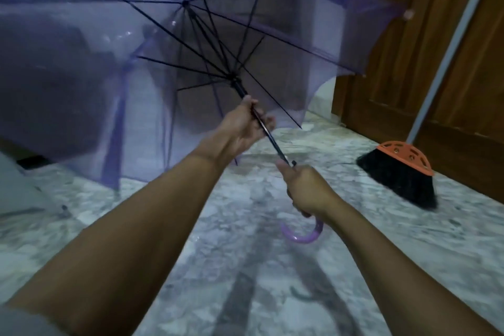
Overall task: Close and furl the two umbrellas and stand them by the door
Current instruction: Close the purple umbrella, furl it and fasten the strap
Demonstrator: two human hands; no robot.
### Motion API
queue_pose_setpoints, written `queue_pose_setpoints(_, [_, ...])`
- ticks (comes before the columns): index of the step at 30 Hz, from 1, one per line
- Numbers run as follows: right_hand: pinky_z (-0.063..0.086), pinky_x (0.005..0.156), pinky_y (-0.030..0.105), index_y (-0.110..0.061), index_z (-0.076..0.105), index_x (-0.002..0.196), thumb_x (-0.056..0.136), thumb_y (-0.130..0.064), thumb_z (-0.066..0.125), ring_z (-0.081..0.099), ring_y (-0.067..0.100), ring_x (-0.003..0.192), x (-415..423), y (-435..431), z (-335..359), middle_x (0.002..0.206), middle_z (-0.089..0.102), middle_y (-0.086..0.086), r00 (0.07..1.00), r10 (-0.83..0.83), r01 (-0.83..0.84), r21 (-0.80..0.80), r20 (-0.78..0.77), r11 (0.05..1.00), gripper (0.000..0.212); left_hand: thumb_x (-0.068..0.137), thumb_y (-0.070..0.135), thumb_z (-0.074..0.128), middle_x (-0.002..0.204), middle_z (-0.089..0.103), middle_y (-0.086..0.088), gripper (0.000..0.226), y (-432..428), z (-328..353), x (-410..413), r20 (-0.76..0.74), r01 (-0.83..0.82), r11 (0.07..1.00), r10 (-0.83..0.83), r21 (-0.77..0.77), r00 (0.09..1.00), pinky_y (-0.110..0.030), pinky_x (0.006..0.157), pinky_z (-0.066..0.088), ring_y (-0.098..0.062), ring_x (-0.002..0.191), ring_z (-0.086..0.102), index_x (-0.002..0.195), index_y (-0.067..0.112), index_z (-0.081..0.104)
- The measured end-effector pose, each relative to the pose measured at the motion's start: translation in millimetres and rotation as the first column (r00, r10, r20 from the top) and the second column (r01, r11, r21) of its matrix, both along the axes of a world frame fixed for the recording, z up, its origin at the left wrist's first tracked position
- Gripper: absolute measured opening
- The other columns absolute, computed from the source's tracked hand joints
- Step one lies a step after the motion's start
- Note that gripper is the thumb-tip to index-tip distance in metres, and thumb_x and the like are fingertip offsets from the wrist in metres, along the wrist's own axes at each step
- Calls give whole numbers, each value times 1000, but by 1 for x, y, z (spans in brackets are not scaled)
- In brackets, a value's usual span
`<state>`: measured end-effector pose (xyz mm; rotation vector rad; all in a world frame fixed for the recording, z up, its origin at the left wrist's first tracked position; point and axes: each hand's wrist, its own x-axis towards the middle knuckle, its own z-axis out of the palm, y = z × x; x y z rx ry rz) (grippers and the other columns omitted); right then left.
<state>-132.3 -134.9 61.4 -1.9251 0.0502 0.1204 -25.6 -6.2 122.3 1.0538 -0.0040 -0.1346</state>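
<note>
Purple see-through plastic fills my view: the umbrella [191, 35] is wide open, its canopy tilted up and to the left above the marble floor [245, 267], near the wooden door [409, 49]. My left hand [242, 128] curls round the black shaft [272, 142], high up. My right hand [308, 191] is wrapped tight on the curved purple handle [302, 234], hook poking out below the fist. Canopy runs off the top and left edges. Behind the plastic, a dark shape [54, 76], too blurred to name. Pale grey sheet [21, 191] at the left edge, cut off; I can't tell what it is. Orange-headed broom [395, 174] leans at the door, pole leaving frame.
</note>
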Motion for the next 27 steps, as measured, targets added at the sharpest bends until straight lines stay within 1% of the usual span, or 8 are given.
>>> queue_pose_setpoints(3, [27, 43, 23, -13, 36, 60, 101, -47, 44, 28, 18, 40, 15, 4, 22, 49, 31, 3, 991, -78, 83, -49, 106, 995, 55, 107, 29, 27, 60, 27, -1, 37, -25, -2, -14, -38, 142, 989, -143, -27, 989, -23, 48, 32, -15, 50, 26, 74, 15, 35])
queue_pose_setpoints(7, [31, 51, 28, -16, 44, 63, 97, -33, 44, 38, 19, 50, 15, 8, 23, 57, 44, 1, 964, -149, 180, -129, 219, 975, 38, 107, 31, 25, 41, 27, 4, 39, -29, 10, -8, -17, 147, 986, -149, -81, 989, -15, 36, 23, -9, 31, 24, 74, 16, 37])
queue_pose_setpoints(10, [28, 49, 28, -15, 45, 73, 101, -23, 39, 33, 16, 49, 13, 5, 28, 61, 42, 2, 978, -74, 58, 92, 192, 994, 30, 107, 32, 24, 37, 30, 4, 40, -23, 17, -2, 13, 120, 983, -119, -139, 993, -14, 35, 25, -9, 28, 26, 74, 15, 39])
queue_pose_setpoints(12, [28, 43, 23, -12, 47, 82, 105, -28, 41, 29, 13, 44, 10, -3, 32, 61, 38, 1, 991, 8, -41, 247, 132, 968, 29, 108, 30, 24, 37, 29, 4, 41, -17, 24, 0, 33, 92, 981, -88, -172, 996, -13, 34, 25, -10, 27, 26, 73, 14, 39])
queue_pose_setpoints(16, [19, 40, 16, -14, 45, 80, 105, -44, 38, 17, 11, 38, 0, -7, 36, 56, 23, 0, 996, 71, -83, 285, 51, 955, 40, 108, 29, 24, 40, 28, 3, 40, -15, 31, -3, 45, 81, 979, -74, -185, 996, -15, 35, 25, -10, 30, 26, 73, 14, 39])
queue_pose_setpoints(19, [17, 40, 20, -10, 39, 78, 105, -35, 38, 14, 10, 34, -2, -4, 41, 52, 20, 1, 994, -18, -8, 234, 107, 972, 37, 108, 30, 26, 58, 36, 1, 40, -17, 30, -10, 46, 122, 980, -116, -157, 992, -21, 49, 34, -12, 49, 39, 76, 13, 42])
queue_pose_setpoints(22, [21, 47, 27, -12, 43, 68, 103, -33, 39, 26, 10, 34, 7, -6, 45, 45, 31, -1, 974, -85, 58, 130, 211, 990, 42, 106, 31, 33, 68, 67, -6, 35, -20, 27, -19, 33, 219, 966, -216, -135, 976, -28, 59, 55, -22, 72, 71, 80, 14, 49])
queue_pose_setpoints(27, [29, 50, 26, -17, 52, 66, 106, -31, 35, 40, 14, 49, 17, -9, 61, 55, 46, -2, 928, -183, 166, 80, 324, 983, 46, 105, 36, 33, 76, 76, 1, 31, -46, 24, -37, -17, 303, 953, -303, -27, 953, -23, 54, 54, -18, 67, 75, 81, 21, 48])
